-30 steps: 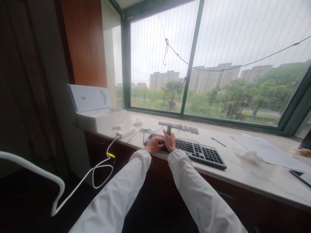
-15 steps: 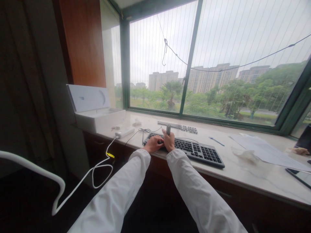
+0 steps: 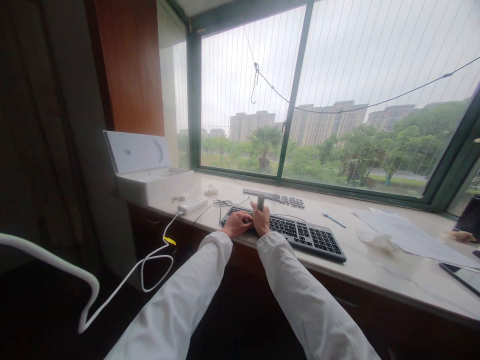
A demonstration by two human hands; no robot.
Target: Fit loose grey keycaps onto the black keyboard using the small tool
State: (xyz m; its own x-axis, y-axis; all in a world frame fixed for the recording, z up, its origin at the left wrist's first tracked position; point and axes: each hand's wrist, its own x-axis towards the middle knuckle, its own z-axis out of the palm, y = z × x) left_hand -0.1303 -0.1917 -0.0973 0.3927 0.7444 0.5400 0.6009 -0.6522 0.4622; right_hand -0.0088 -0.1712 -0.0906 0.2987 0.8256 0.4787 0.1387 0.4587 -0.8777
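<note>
Loose white cloth sleeves [image 3: 165, 305] crease softly along both forearms. At the left, a smooth, round white cable [image 3: 90, 280] bends and loops past a bright yellow tag [image 3: 170, 241]. The counter [image 3: 390, 280] is glossy white stone with faint grey veining, set above dark brown drawer fronts.

At its near edge lies the keyboard [image 3: 300, 233], a long, dark, round-cornered slab with rows of small square black keys; both hands are over its left part. The left hand [image 3: 237, 223] is curled low against the keys, and whether it pinches anything cannot be told. The right hand [image 3: 261, 220], just beside it, is wrapped in a fist around an upright, dark grey cylindrical handle [image 3: 260, 201], whose lower end is hidden.

To the right are a crumpled, pale tissue [image 3: 377, 239], thin flat paper sheets [image 3: 408, 235] and a slim blue stick [image 3: 334, 220]. A narrow, light-grey key grid [image 3: 275, 196] lies behind the keyboard.

Farther left, a matte white box [image 3: 129, 189] stands with its lid raised; its shallow inside is white, any contents too indistinct to name. Beyond is a green-framed window [image 3: 288, 125].
</note>
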